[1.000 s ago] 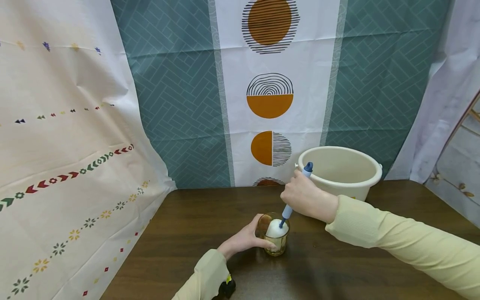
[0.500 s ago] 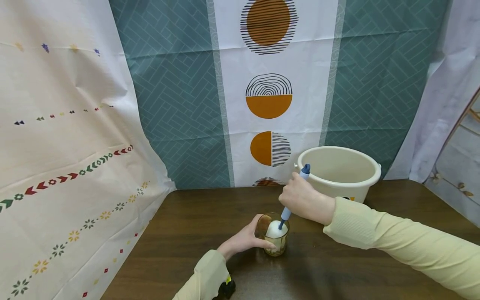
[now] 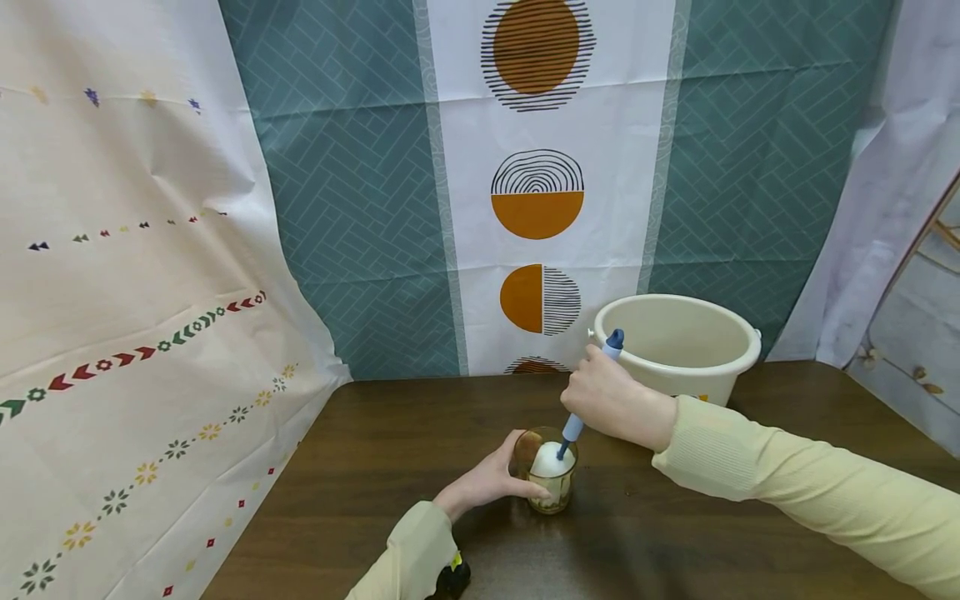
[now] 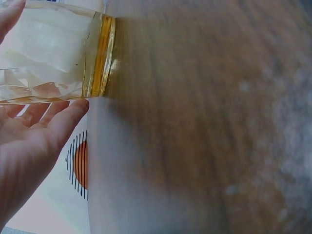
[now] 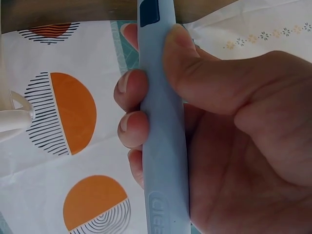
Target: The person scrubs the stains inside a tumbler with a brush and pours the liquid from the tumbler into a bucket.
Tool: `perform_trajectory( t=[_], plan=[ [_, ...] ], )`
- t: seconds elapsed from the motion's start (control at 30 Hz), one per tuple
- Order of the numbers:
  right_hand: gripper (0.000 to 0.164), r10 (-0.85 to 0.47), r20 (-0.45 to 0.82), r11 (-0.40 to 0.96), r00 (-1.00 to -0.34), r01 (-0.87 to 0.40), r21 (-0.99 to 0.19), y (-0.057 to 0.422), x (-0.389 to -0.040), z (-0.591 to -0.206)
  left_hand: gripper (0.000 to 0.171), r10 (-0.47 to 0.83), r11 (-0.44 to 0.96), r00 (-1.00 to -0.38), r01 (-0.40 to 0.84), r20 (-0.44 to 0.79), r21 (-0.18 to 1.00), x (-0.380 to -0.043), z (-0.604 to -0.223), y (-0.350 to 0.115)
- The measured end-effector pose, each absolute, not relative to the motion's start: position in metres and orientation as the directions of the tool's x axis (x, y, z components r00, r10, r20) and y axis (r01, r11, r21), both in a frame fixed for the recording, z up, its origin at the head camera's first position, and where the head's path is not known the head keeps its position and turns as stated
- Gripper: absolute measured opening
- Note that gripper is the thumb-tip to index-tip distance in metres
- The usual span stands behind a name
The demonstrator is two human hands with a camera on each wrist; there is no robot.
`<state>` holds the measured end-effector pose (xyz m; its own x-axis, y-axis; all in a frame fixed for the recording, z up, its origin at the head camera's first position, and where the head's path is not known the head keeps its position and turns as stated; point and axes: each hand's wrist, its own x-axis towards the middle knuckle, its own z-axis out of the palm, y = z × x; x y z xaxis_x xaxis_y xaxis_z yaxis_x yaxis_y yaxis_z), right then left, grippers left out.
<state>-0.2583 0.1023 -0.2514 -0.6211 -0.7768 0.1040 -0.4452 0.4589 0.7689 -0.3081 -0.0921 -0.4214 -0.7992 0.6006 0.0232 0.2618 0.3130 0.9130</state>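
Note:
An amber glass [image 3: 561, 493] stands on the table, held around its left side by my left hand [image 3: 487, 479]. In the left wrist view, the thumb and fingers of that hand [image 4: 29, 146] lie on opposite sides of the faceted glass [image 4: 63, 53]. Inside the glass is the white sponge head [image 3: 551, 461] of a cup brush, partly seen through the wall. My right hand [image 3: 611, 396] grips the brush's light blue handle [image 3: 573, 427], which leans to the right. In the right wrist view, fingers and thumb wrap the handle [image 5: 165, 141].
A cream bucket [image 3: 716, 385] stands behind my right hand, its inside partly visible. Under everything lies a dark wooden table [image 3: 375, 467]. Patterned cloths [image 3: 360, 208] hang behind and to the left. A small black object [image 3: 453, 579] is by the left sleeve.
The right hand and brush handle have shifted slightly down and left, then a little back to the right. The left hand keeps its hold on the glass.

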Motion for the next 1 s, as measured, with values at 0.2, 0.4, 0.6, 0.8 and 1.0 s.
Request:
perform_trajectory(
  t=[0.2, 0.4, 0.6, 0.8, 1.0],
  plan=[
    [0.014, -0.785, 0.11, 0.455, -0.61, -0.446, 0.771, 0.1041, -0.2577, -0.2494, 0.071, 0.597, 0.323, -0.802, 0.267, 0.023, 0.908, -0.3077, -0.4216, -0.0921],
    [0.015, -0.799, 0.133, 0.458, -0.587, -0.449, 0.767, 0.1066, -0.2589, -0.2465, 0.072, 0.592, 0.326, -0.806, 0.257, 0.015, 0.91, -0.3069, -0.4214, -0.0926],
    [0.017, -0.808, 0.168, 0.471, -0.565, -0.446, 0.761, 0.1086, -0.2587, -0.2446, 0.07, 0.607, 0.299, -0.794, 0.278, 0.043, 0.913, -0.3077, -0.4222, -0.0924],
    [0.017, -0.812, 0.187, 0.479, -0.552, -0.448, 0.755, 0.1089, -0.2589, -0.2435, 0.071, 0.598, 0.306, -0.8, 0.276, 0.042, 0.911, -0.3073, -0.4219, -0.0924],
    [0.018, -0.811, 0.199, 0.483, -0.55, -0.438, 0.758, 0.1087, -0.2587, -0.2429, 0.07, 0.593, 0.318, -0.805, 0.271, 0.033, 0.908, -0.3066, -0.4203, -0.0922]
  ],
)
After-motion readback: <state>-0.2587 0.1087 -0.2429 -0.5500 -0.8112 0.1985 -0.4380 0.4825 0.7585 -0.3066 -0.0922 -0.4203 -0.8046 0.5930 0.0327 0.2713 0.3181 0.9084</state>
